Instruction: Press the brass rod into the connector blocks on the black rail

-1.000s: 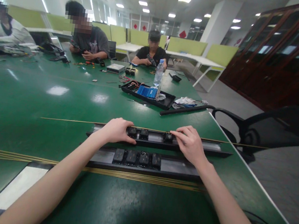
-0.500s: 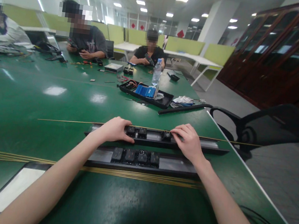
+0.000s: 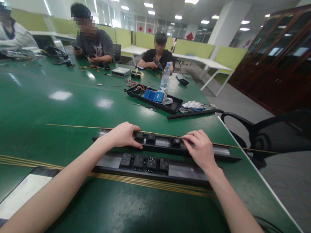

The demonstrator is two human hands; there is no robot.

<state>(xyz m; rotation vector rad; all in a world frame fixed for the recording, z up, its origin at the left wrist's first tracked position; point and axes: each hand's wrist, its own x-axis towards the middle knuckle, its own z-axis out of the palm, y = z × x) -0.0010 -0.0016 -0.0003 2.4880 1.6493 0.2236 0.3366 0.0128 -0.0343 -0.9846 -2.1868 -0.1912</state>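
Observation:
My left hand (image 3: 123, 134) is clasped across the far black channel (image 3: 158, 142), thumb on its near side and fingers at its far side. Next to the thumb are two black square blocks (image 3: 151, 138) inside the channel. A third black block (image 3: 175, 141) sits apart, further right. My right hand (image 3: 199, 147) has its thumb and fingertips pinched together on a thin brass rod (image 3: 71, 126) beside that block. The rod runs lengthwise along the channel and sticks out past both ends. Closer to me lies a second channel (image 3: 187, 171) with several black blocks (image 3: 138, 162) in a row.
Several brass rods (image 3: 135, 181) lie along the near channel. Further back are a black tray (image 3: 174, 104) with a blue part, a water bottle (image 3: 165, 76) and gloves (image 3: 192, 107). An office chair (image 3: 282, 129) stands at the right edge. Three people sit across the table.
The whole view has shifted slightly, so everything appears a little further right. Both hands keep their grip and place on the far channel and rod.

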